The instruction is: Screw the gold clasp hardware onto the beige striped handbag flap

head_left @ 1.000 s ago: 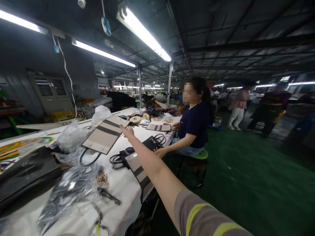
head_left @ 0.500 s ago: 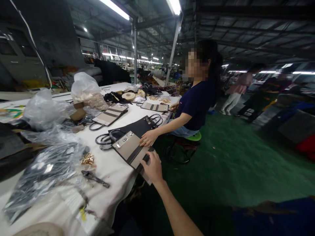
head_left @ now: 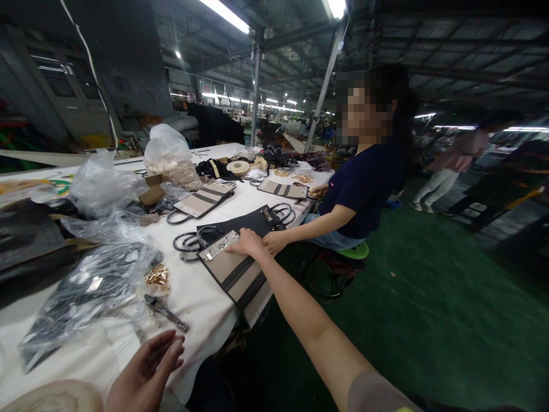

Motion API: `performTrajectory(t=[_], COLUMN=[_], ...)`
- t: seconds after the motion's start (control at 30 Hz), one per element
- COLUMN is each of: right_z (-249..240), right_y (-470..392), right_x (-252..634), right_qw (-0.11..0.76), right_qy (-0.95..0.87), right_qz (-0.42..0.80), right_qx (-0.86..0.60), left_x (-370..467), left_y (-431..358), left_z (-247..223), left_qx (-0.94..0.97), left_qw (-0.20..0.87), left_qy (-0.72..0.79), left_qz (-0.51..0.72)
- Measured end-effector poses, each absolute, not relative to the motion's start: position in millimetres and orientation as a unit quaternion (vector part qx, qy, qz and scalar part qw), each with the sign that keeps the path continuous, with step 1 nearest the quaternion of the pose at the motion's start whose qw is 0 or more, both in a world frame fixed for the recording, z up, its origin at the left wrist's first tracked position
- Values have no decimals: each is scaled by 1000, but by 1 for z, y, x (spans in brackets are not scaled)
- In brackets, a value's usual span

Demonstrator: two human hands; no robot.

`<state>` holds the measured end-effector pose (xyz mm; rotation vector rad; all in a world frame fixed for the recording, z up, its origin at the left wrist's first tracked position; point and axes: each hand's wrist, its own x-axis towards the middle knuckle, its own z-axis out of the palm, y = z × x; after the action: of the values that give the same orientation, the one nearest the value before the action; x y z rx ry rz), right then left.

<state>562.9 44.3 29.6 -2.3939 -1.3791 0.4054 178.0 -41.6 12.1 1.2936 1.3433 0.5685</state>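
Observation:
A beige-lined black bag (head_left: 234,264) with dark straps and metal fittings along its top lies at the table edge. My right hand (head_left: 247,242) is at its upper corner by the fittings, thumb on the lining and fingers curled at the edge; the fingertips are partly hidden. A co-worker's hand (head_left: 275,242) lies right beside it. Low in view, my left hand (head_left: 148,372) hovers above the table, fingers loosely bent and thumb apart, holding nothing. Nearest it are hand pliers (head_left: 166,312) and a pile of gold-coloured metal pieces (head_left: 158,276).
A co-worker (head_left: 364,177) sits on a green stool (head_left: 354,252) at the right. Another black bag piece (head_left: 251,222) and two more beige-lined bags (head_left: 203,200) lie beyond. Plastic-wrapped dark goods (head_left: 86,292) cover the left. A roll (head_left: 55,395) sits in the near corner.
My right hand has moved from the bag's lower edge up to its fittings. My left hand has come into view at the bottom. The co-worker's hand has shifted off the lining toward the right.

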Motion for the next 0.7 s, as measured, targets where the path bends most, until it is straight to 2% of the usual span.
performTrajectory(t=[0.1,0.27,0.33,0.47,0.7], right_z=[24,14,12,8,-6], right_y=[52,59,60,58,56], right_x=[572,579,579,580,583], right_qw=[182,191,205,237,289], right_qy=[-493,-497,-499,-503,-503], right_qz=[180,193,193,197,193], right_qx=[-832,-824,-820,-807,-791], left_x=[225,297,317,336,340], left_y=[-9,52,68,81,88], left_z=[17,22,21,14,-5], left_qx=[562,569,536,474,511], left_qw=[585,526,582,658,602], left_qy=[533,573,558,525,522], left_qz=[242,267,250,258,322])
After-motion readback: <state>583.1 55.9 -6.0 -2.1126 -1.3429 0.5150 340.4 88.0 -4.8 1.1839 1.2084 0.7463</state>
